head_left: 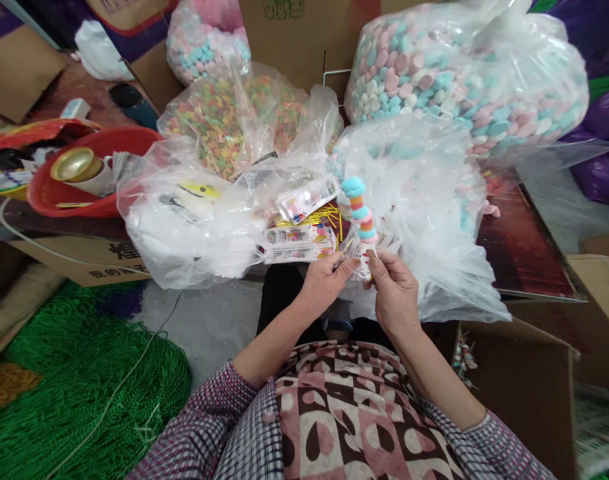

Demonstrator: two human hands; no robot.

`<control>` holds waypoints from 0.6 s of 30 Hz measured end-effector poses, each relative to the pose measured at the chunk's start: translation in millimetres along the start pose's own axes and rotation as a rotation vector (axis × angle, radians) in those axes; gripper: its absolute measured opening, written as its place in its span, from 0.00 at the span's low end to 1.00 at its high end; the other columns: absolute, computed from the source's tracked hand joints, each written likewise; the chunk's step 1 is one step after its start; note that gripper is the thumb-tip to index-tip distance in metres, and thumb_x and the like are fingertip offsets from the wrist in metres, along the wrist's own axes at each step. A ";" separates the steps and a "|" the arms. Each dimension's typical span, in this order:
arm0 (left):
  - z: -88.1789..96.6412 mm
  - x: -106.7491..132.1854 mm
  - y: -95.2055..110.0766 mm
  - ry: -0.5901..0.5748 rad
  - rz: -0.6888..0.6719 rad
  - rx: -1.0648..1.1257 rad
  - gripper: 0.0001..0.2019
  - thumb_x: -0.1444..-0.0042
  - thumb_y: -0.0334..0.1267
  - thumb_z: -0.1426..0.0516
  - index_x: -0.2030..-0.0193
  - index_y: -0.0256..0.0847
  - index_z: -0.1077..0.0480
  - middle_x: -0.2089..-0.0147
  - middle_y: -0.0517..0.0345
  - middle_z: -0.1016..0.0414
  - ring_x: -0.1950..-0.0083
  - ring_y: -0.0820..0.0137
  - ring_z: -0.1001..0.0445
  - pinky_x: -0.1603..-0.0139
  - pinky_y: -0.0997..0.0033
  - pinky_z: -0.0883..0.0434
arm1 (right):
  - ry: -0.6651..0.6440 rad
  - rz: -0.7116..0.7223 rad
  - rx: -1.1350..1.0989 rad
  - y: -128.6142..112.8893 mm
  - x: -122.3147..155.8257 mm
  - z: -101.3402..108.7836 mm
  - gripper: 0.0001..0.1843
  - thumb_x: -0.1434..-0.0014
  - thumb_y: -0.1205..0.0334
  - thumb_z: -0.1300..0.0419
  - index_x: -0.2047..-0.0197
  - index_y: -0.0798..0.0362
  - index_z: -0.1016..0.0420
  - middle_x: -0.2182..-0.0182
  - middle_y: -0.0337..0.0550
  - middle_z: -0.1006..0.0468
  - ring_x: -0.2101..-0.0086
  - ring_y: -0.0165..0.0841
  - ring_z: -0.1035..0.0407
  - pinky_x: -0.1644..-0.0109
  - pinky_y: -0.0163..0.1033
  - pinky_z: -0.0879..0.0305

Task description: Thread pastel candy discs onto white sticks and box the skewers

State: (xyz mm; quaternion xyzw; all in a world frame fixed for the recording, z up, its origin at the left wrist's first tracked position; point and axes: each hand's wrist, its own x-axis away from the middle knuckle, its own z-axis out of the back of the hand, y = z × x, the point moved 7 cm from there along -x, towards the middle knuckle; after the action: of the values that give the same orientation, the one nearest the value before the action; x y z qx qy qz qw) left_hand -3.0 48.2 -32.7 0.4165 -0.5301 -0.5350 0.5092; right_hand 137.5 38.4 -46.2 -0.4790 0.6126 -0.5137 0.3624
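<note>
A marshmallow skewer [360,212] of stacked blue, pink and orange pieces stands upright in front of me, held low by my right hand [398,290] between thumb and fingers. Below the candy, a small printed clear bag [364,268] with coloured spots shows between my hands. My left hand [327,283] is closed, its thumb and fingertips pinching the left edge of that bag. Just beyond my left hand lie flat printed packets [299,239] and a bunch of yellow twist ties [324,215]. My fingers partly hide the skewer's lower end.
Large clear bags of pastel marshmallows [409,73] and orange-green candies [224,120] stand behind. White plastic bags [199,233] flank the packets. Left is a red basin [64,208] with a metal bowl [75,165]. An open cardboard box [519,393] sits low at right, green strands [94,367] at left.
</note>
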 end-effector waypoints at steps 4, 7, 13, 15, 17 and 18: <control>-5.2 -1.7 4.4 -0.097 -0.033 0.044 0.13 0.47 0.49 0.39 0.66 0.40 0.28 0.69 0.62 0.27 0.70 0.74 0.35 0.66 0.72 0.36 | -0.032 0.030 -0.018 2.0 -3.3 -0.3 0.14 0.50 0.50 0.29 0.64 0.50 0.19 0.75 0.35 0.25 0.76 0.26 0.37 0.71 0.35 0.36; -6.5 -1.4 -3.1 -0.091 0.025 0.074 0.15 0.48 0.50 0.38 0.68 0.40 0.29 0.72 0.63 0.30 0.72 0.75 0.37 0.68 0.73 0.38 | 0.004 -0.004 -0.037 3.3 -3.4 0.3 0.16 0.51 0.50 0.29 0.64 0.51 0.20 0.79 0.32 0.29 0.80 0.25 0.41 0.77 0.33 0.42; -9.2 1.6 -15.3 -0.049 0.078 0.146 0.21 0.43 0.57 0.43 0.73 0.40 0.35 0.78 0.67 0.42 0.77 0.77 0.43 0.74 0.73 0.43 | 0.061 -0.119 -0.013 3.5 1.7 -2.4 0.20 0.52 0.45 0.29 0.62 0.51 0.22 0.81 0.29 0.34 0.83 0.21 0.48 0.83 0.30 0.51; -9.3 1.4 -13.8 -0.057 0.067 0.136 0.21 0.43 0.57 0.43 0.73 0.40 0.35 0.78 0.67 0.39 0.76 0.77 0.41 0.73 0.73 0.41 | 0.053 -0.115 0.000 3.4 1.7 -2.2 0.20 0.50 0.45 0.30 0.62 0.51 0.22 0.80 0.29 0.34 0.83 0.21 0.48 0.83 0.30 0.51; -11.3 0.7 -10.2 -0.099 0.053 0.146 0.17 0.46 0.53 0.38 0.67 0.39 0.30 0.75 0.66 0.34 0.74 0.76 0.37 0.70 0.73 0.38 | 0.039 -0.090 0.006 3.5 0.9 -1.2 0.19 0.49 0.45 0.30 0.61 0.51 0.23 0.80 0.29 0.33 0.83 0.21 0.48 0.83 0.30 0.51; -12.6 0.3 -8.0 -0.123 0.045 0.161 0.16 0.48 0.50 0.36 0.63 0.39 0.29 0.74 0.65 0.31 0.72 0.76 0.35 0.68 0.73 0.37 | 0.031 -0.070 0.010 3.1 0.5 -0.6 0.19 0.48 0.46 0.30 0.61 0.51 0.22 0.79 0.29 0.32 0.83 0.21 0.47 0.82 0.30 0.50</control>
State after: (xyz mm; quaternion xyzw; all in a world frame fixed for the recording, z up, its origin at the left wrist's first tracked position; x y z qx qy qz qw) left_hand 8.5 45.4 -41.8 0.4104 -0.6111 -0.5035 0.4524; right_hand 136.1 38.1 -49.1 -0.4906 0.5985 -0.5364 0.3369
